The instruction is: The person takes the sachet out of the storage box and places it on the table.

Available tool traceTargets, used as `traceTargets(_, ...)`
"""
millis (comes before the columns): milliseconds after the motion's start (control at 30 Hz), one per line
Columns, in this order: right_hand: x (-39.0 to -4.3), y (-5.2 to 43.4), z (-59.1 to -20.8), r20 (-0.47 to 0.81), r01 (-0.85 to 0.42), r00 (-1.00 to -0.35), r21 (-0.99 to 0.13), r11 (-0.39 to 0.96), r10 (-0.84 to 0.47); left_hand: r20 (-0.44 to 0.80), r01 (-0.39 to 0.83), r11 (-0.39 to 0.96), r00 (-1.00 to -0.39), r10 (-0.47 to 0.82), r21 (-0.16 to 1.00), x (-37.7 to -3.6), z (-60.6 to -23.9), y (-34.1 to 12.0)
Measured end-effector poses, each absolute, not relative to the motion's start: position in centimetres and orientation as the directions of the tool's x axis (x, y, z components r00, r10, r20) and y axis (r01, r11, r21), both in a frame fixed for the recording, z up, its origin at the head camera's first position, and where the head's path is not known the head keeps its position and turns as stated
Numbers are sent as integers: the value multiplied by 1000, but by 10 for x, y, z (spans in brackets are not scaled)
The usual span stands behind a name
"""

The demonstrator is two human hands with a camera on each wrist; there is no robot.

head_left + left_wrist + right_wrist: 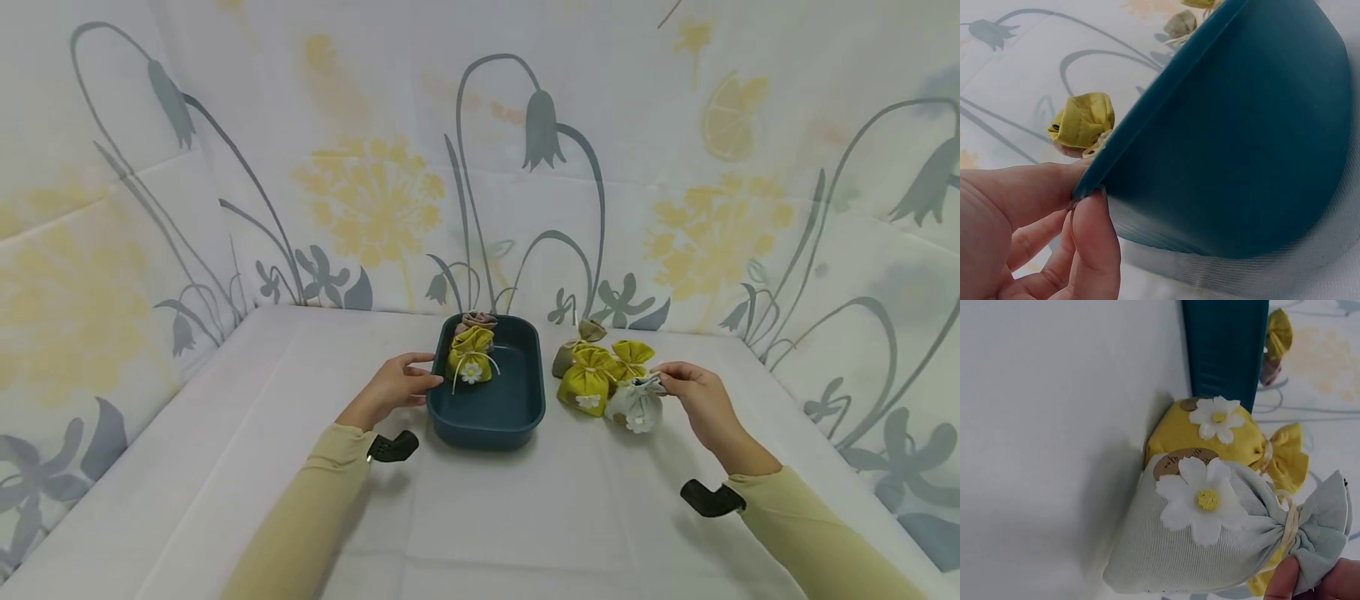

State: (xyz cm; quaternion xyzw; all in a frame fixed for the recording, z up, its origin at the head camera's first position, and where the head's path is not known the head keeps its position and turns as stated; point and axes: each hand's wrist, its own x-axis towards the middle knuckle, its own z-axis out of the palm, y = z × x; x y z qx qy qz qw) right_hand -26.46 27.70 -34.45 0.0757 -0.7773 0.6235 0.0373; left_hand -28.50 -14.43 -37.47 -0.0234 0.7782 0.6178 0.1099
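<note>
Left hand [397, 387] on tray rim [1147, 115], right hand [697, 400] pinching pale pouch [636, 406].

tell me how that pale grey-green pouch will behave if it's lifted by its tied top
The pale pouch looks like soft cloth cinched with twine, so it would probably sag and swing under the right hand pinching its ruffle. Its rounded body suggests loose filling, likely light. On the table it may slump rather than roll.

Both arms reach forward in long yellow sleeves, each with a small black camera mount at the wrist. The left hand [397, 386] lies out to the left with its thumb and fingers curled and pinching. The right hand [693, 392] is out to the right, and its fingertips [1285, 580] pinch too.
</note>
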Motion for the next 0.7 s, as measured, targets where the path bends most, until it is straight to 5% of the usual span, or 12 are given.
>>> traceTargets(367,-291,269,-354,50,-1,-992,-921,389,117,-198,-172,235,-976,90,957,-285,-375,-143)
traceTargets(700,-287,279,-354,92,-60,-994,-911,407,59,-202,-174,251,-976,88,952,-286,-377,-144)
